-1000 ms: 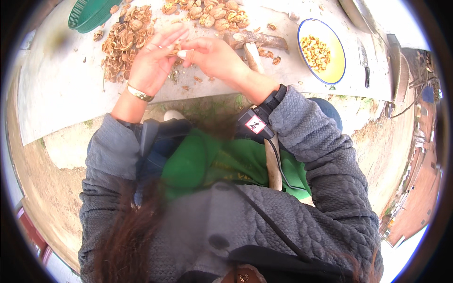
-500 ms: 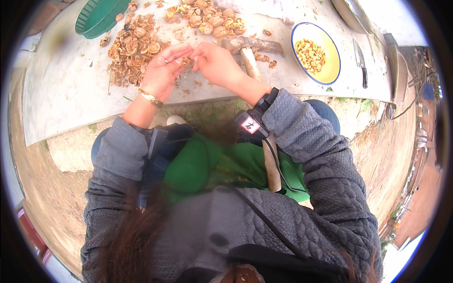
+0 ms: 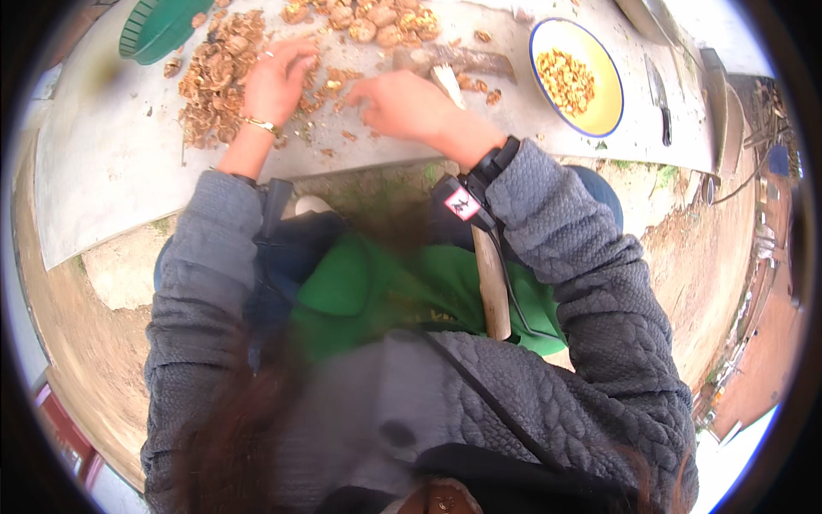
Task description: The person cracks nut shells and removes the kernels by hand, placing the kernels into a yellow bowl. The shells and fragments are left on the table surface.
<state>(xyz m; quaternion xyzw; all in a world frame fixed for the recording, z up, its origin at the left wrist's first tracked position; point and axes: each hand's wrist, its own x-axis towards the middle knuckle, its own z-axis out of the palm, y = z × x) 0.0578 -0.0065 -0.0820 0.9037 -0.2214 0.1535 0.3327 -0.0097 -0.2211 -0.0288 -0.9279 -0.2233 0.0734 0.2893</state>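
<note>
My left hand (image 3: pixel 278 83) hovers at the right side of a heap of broken walnut shells (image 3: pixel 218 77), its fingers bent loosely and apart. I see nothing held in it. My right hand (image 3: pixel 407 104) is palm down over the table, fingertips pointing left and a little apart, near scattered walnut bits (image 3: pixel 330 90). Nothing shows between those fingers, though the palm side is hidden. Just beyond the right hand, a pale wooden stick (image 3: pixel 447 84) leans against a thick brown piece of wood (image 3: pixel 467 62). Cracked and whole walnuts (image 3: pixel 364 30) lie farther back.
A yellow bowl with a blue rim (image 3: pixel 610 98) holds walnut kernels (image 3: pixel 565 81) at the right. Beside it lies a knife with a black handle (image 3: pixel 665 124). A green basket (image 3: pixel 163 30) sits at the far left of the pale table (image 3: pixel 103 163). Another wooden stick (image 3: pixel 491 287) rests by my lap.
My hands were together over the table's middle and have moved apart. The left went up and left to the shells; the right opened slightly and stayed near the bits. The view shifted a little.
</note>
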